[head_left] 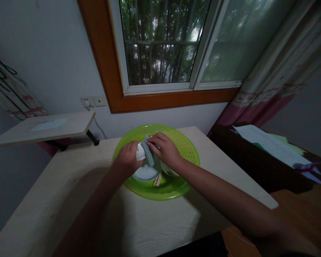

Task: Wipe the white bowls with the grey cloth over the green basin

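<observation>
A green plastic basin [188,151] sits on the pale wooden table [69,200]. Inside it lie a white plate [146,174], a bowl with a patterned rim [168,171] and wooden chopsticks [157,181]. My left hand [128,159] is closed on a small white object [140,152] over the plate. My right hand [164,148] is closed on a grey-blue cloth [148,155] and presses it against that white object. Both hands are inside the basin, above the plate.
A small side table [42,128] stands at the left by the wall sockets [93,101]. A dark desk with papers [267,142] is at the right. A window [160,43] and a curtain [278,71] are behind the table.
</observation>
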### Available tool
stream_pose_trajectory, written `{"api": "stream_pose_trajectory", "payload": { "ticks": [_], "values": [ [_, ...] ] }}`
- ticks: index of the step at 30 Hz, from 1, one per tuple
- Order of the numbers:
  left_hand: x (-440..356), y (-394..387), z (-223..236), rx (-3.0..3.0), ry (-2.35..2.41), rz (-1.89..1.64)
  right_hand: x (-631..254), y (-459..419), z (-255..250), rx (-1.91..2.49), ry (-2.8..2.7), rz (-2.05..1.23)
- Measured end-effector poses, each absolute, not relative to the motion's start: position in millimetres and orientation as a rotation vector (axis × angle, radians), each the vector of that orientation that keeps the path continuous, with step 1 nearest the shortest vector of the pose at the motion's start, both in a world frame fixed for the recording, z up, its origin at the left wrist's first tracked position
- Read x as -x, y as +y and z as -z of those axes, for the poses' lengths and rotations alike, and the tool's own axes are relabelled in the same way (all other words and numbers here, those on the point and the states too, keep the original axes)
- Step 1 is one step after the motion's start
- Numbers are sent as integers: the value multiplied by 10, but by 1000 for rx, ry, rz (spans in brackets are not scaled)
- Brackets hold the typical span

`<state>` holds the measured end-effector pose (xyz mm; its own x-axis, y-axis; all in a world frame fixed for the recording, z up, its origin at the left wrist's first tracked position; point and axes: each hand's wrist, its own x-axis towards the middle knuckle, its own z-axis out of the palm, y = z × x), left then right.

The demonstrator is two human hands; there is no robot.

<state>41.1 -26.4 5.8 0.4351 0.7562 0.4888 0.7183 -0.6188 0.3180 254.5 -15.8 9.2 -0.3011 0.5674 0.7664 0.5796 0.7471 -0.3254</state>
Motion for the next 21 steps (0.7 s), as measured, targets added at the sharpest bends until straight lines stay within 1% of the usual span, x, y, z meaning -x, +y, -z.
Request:
{"api": "stream_pose_trajectory", "payload": {
  "ticks": [3, 7, 11, 16, 21],
  "values": [
    [-415, -264, -57, -2584, 1320, -955, -2520, -195, -104, 827, -2002, 26],
    [-414, -229, -33, -2524, 1325, -992, -2488, -237, -131, 667, -2116, 138],
    [-410, -202, -5, -2490, 1335, -1023, -2476, -278, -172, 610, -2233, 214],
    [-410, -217, -8, -2455, 1353, -1072, -2495, -261, -165, 672, -2193, 300],
    [-397, -232, -40, -2462, 1392, -1015, -2544, -119, -53, 806, -2066, 211]
  ]
}}
